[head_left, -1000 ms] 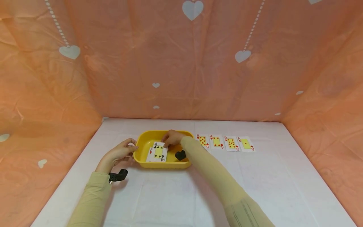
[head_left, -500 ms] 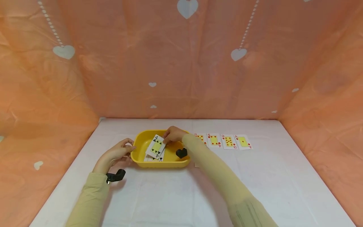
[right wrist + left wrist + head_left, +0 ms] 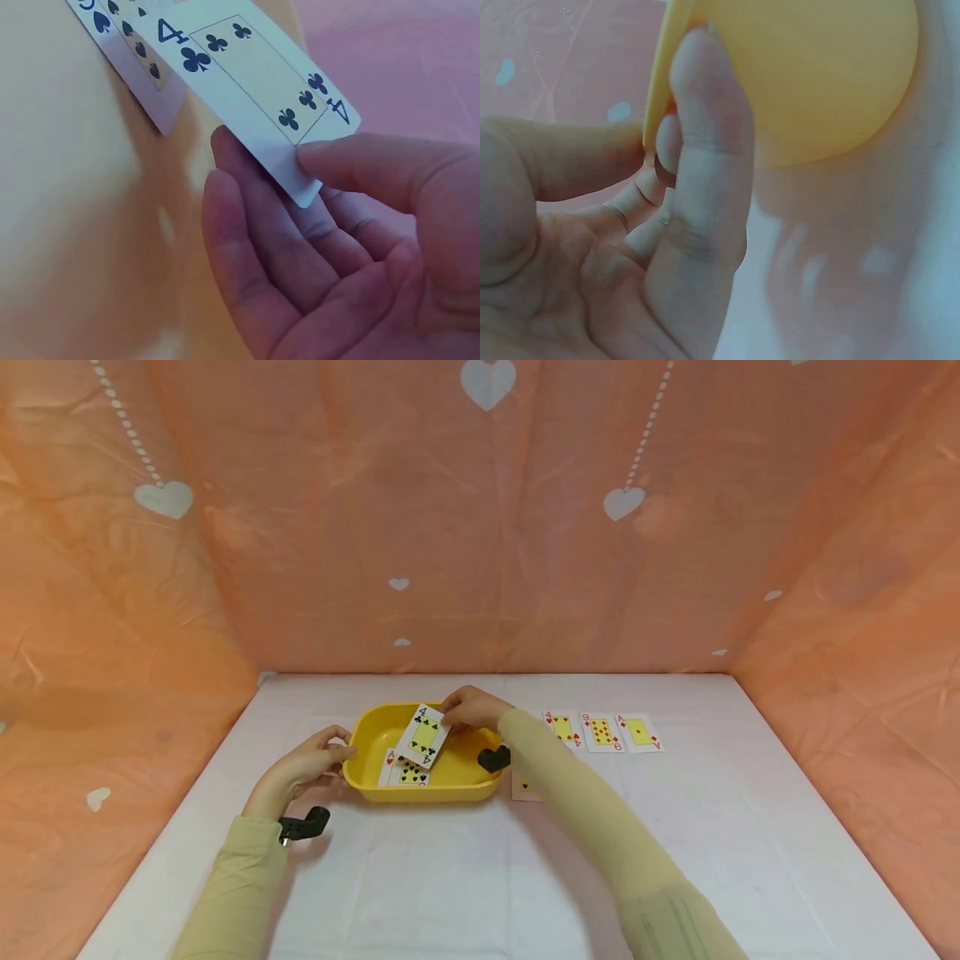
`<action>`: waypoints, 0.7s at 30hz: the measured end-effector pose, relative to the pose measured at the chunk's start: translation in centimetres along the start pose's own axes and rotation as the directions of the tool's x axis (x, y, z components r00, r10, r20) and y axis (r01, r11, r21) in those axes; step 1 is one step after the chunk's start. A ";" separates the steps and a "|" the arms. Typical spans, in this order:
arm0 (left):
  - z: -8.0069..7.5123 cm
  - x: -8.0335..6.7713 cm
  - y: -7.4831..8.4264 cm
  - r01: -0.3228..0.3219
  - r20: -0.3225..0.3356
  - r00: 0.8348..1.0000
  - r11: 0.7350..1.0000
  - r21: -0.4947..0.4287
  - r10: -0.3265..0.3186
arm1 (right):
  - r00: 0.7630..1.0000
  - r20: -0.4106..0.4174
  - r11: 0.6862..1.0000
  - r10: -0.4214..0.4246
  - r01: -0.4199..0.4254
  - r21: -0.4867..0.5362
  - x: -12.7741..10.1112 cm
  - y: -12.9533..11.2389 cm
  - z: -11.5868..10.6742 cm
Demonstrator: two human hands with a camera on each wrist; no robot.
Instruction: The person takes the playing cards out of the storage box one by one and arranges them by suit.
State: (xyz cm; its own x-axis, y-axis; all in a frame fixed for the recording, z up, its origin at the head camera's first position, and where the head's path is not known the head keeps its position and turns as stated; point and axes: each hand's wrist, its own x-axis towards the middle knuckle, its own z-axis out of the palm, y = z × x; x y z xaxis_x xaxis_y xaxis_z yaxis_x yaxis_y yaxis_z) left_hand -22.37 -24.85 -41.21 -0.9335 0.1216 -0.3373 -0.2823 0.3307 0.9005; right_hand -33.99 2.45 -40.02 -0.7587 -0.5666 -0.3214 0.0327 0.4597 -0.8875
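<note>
With our right hand pinching the four of clubs by one corner above the yellow tray, which our left hand grips, we judge it light, slick and bendy, best held near an edge

Head view was bright and evenly lit, with soft shadows beneath the arms and mild distortion at the edges. Both wrist views were close, bluish-tinted and softly blurred, without glare.

One yellow tray, seven visible cards.
</note>
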 end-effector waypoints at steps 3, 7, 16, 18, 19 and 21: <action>0.0 0.1 0.0 0.004 0.000 1.000 1.000 -0.006 -0.004 | 1.000 0.003 0.999 -0.011 0.010 0.045 -0.7 -0.1 -0.9; -0.1 0.2 0.0 0.022 -0.005 1.000 1.000 0.002 -0.022 | 1.000 -0.007 0.993 -0.024 0.024 0.113 -1.8 -0.1 -2.5; 0.1 0.1 0.1 0.031 -0.008 0.999 0.999 0.016 -0.031 | 0.997 -0.035 0.982 -0.068 0.073 0.175 -4.5 0.3 -6.2; 0.1 0.0 0.2 0.030 -0.008 1.000 0.999 0.015 -0.030 | 0.996 -0.040 0.982 -0.079 0.085 0.167 -5.2 0.5 -7.0; 0.1 0.0 0.2 0.028 -0.007 1.000 0.999 0.016 -0.028 | 0.995 -0.045 0.982 -0.086 0.092 0.162 -5.6 0.6 -7.3; 0.1 -0.1 0.3 0.026 -0.008 1.000 0.999 0.018 -0.026 | 0.993 -0.054 0.983 -0.103 0.110 0.147 -6.3 0.8 -8.1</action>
State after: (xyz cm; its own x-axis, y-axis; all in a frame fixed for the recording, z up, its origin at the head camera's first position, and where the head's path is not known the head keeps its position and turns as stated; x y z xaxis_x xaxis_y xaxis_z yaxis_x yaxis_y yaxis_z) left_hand -22.35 -24.67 -40.99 -0.9276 0.1051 -0.3584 -0.3026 0.3509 0.8862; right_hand -34.44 11.89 -36.00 -0.7919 -0.5734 -0.2100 0.0441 0.2893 -0.9562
